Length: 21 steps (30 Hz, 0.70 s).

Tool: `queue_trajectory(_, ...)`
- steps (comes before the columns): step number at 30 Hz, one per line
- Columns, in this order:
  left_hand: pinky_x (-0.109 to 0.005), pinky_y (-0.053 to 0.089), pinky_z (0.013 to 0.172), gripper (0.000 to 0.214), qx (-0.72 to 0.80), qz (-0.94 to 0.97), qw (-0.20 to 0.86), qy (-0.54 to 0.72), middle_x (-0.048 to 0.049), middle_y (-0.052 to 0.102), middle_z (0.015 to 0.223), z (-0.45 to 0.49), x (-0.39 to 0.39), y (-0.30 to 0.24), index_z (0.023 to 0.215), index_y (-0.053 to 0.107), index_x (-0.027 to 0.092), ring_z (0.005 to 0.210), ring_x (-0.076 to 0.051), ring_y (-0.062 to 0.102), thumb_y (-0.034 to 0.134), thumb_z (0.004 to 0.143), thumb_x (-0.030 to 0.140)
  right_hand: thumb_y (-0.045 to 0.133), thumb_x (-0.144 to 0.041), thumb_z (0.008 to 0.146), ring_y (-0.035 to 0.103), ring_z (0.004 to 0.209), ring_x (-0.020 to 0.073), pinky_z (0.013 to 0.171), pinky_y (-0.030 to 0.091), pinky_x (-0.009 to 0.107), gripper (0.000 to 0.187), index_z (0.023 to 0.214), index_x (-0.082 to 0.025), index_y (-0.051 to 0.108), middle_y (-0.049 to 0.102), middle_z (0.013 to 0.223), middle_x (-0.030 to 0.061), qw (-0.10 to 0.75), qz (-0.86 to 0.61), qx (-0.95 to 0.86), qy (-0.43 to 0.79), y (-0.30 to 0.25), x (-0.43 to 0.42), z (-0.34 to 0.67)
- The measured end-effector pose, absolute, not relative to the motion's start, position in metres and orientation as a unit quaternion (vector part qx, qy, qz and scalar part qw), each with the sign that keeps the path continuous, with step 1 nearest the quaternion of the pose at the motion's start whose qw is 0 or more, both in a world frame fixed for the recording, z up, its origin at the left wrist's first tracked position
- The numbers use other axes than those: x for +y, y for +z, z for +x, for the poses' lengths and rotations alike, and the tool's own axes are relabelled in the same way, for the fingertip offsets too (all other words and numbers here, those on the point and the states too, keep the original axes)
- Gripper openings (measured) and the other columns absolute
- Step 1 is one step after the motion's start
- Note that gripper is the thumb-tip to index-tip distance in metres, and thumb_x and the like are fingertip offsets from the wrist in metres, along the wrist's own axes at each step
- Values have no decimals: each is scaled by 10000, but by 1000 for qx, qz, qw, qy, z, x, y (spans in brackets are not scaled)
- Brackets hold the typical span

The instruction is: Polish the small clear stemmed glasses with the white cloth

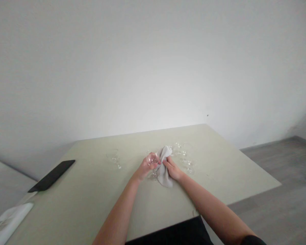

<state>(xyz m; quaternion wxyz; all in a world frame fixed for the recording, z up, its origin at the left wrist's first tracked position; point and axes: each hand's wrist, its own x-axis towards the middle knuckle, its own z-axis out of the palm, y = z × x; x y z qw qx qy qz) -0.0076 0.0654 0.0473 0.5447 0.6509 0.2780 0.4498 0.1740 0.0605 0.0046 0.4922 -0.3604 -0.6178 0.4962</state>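
My left hand [144, 168] is closed round a small clear stemmed glass [152, 160], held just above the pale table [97, 190]. My right hand [172, 169] grips a grey cloth [164, 170] and presses it against the glass's right side. The cloth hangs down to the table below my fingers. Both hands meet near the middle of the table.
Another clear stemmed glass [113, 157] stands to the left of my hands. Several more clear glasses [184, 154] stand to the right, behind the cloth. A black flat object [52, 175] lies at the table's left edge. A white cloth [7, 221] lies at the near left. Grey floor [283, 163] is on the right.
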Motion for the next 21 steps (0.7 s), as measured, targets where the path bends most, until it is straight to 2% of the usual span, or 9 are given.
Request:
queue_trajectory(2, -247, 440, 724, 423, 251, 606, 593, 466, -34, 607, 864, -7, 66, 42, 941, 612, 171, 797, -146, 564, 725, 707, 504, 471, -524, 896, 414, 1310, 234, 1152, 248, 395, 571, 1375, -222, 396, 503, 1370, 68, 484, -350, -628, 500, 8, 58, 174)
queue_trajectory(7, -235, 478, 712, 462, 244, 506, 676, 477, -42, 612, 1103, -6, 67, 34, 1074, 587, 201, 828, -130, 605, 741, 694, 412, 478, -604, 876, 433, 1312, 262, 1111, 336, 400, 655, 1404, -234, 361, 513, 1370, 85, 470, -317, -653, 502, 13, 52, 174)
queue_trajectory(9, -237, 488, 700, 455, 250, 486, 695, 468, -36, 632, 1046, -4, 67, 32, 1059, 580, 195, 809, -133, 615, 744, 688, 402, 464, -598, 885, 433, 1312, 265, 1112, 334, 416, 621, 1387, -239, 393, 522, 1361, 79, 470, -324, -655, 495, 9, 53, 175)
queue_trajectory(11, -235, 486, 670, 433, 253, 478, 705, 458, -16, 649, 906, -4, 67, 32, 1030, 569, 189, 741, -130, 613, 735, 693, 405, 422, -574, 910, 434, 1307, 258, 1124, 314, 427, 556, 1351, -235, 439, 532, 1347, 74, 477, -333, -654, 484, 5, 55, 176)
queue_trajectory(14, -260, 485, 697, 402, 226, 502, 707, 444, -14, 653, 765, -4, 64, 34, 999, 560, 182, 729, -154, 620, 685, 736, 459, 404, -508, 928, 504, 1217, 247, 1098, 343, 428, 443, 1253, -228, 513, 593, 1241, 70, 499, -327, -645, 477, 2, 59, 177)
queue_trajectory(16, -291, 484, 766, 406, 207, 529, 710, 416, -34, 669, 771, -5, 61, 36, 999, 567, 179, 788, -179, 636, 666, 750, 484, 419, -472, 923, 591, 1048, 241, 984, 445, 419, 367, 1165, -228, 548, 654, 1045, 61, 502, -326, -631, 494, 2, 60, 176)
queue_trajectory(18, -321, 481, 796, 430, 199, 550, 721, 371, -45, 680, 801, -5, 57, 38, 1003, 579, 178, 812, -200, 644, 687, 726, 490, 419, -469, 919, 630, 771, 222, 766, 524, 387, 316, 1083, -231, 548, 649, 774, 28, 479, -322, -611, 542, 3, 59, 173)
queue_trajectory(21, -346, 488, 758, 473, 181, 571, 738, 312, -43, 669, 781, -3, 52, 40, 989, 586, 173, 770, -219, 648, 721, 677, 502, 453, -515, 896, 516, 440, 165, 491, 466, 308, 283, 965, -245, 503, 538, 506, -44, 437, -300, -584, 614, 5, 54, 169)
